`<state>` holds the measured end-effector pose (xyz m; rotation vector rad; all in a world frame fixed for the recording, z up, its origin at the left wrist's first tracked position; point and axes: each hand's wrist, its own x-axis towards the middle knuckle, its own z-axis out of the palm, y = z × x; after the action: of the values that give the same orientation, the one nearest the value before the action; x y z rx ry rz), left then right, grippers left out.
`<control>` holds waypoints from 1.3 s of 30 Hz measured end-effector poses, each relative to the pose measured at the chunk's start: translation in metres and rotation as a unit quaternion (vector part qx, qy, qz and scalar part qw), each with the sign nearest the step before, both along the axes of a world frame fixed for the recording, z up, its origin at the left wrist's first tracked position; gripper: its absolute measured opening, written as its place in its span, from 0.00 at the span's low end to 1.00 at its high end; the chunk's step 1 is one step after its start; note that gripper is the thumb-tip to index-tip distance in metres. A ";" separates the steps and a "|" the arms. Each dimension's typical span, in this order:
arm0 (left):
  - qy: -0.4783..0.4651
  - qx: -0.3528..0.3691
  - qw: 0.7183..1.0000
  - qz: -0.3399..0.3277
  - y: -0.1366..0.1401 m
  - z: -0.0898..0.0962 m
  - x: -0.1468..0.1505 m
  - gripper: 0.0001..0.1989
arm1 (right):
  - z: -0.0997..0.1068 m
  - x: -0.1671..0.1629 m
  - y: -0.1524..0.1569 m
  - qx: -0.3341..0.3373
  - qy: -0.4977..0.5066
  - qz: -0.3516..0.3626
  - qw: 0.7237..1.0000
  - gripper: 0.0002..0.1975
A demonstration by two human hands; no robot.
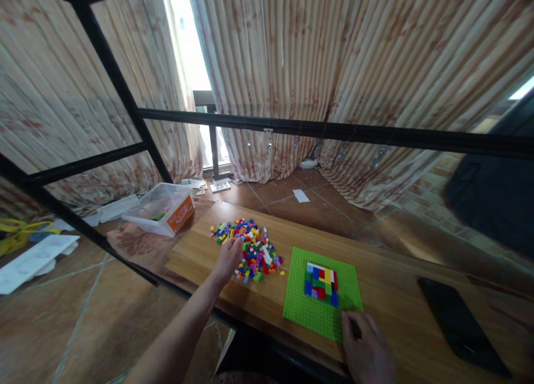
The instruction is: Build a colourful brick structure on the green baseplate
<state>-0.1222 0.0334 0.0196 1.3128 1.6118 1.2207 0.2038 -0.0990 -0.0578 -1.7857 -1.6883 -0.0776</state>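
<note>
My left hand (229, 257) is at the near left side of a loose pile of small coloured toy bricks (255, 250). Its fingers are drawn together among the bricks, and whatever they pinch is too small to make out. My right hand (369, 345) rests at the near right corner of a green studded baseplate (298, 289). Those fingers are curled, with a dark spot between thumb and fingers that I cannot identify. On the baseplate sits a roughly square patch of bricks (321, 282) in blue, red, yellow, white and green, apart from both hands.
A black phone (461, 323) lies on the wooden tabletop (394, 295) to the right. Beyond the table's left end stands a clear plastic box (156, 208) with an orange label. Black metal bars (300, 127) cross in front of the curtains (271, 55). Papers lie on the floor.
</note>
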 end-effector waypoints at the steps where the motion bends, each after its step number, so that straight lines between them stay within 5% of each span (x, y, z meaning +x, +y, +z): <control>1: -0.037 -0.019 0.999 -0.012 -0.001 0.001 0.000 0.16 | 0.000 -0.001 0.000 0.002 -0.001 -0.003 1.000 0.24; 11: -0.249 -0.117 0.961 -0.035 0.004 0.003 -0.002 0.22 | -0.001 0.000 0.000 0.004 0.003 -0.014 1.000 0.23; 21: -0.263 -0.135 0.955 -0.003 0.006 0.002 0.002 0.18 | 0.001 -0.001 0.000 0.019 0.000 -0.004 1.000 0.22; 34: -0.281 -0.161 0.945 -0.038 0.006 0.011 0.002 0.18 | 0.008 -0.006 -0.001 0.009 0.005 -0.009 1.000 0.19; 39: -0.288 -0.135 0.944 -0.083 -0.015 0.008 0.016 0.19 | 0.010 -0.009 0.001 0.017 0.013 -0.013 1.000 0.17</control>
<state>-0.1064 0.0179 0.0279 0.7975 1.1661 1.0995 0.1952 -0.0982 -0.0479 -1.7752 -1.6360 -0.0929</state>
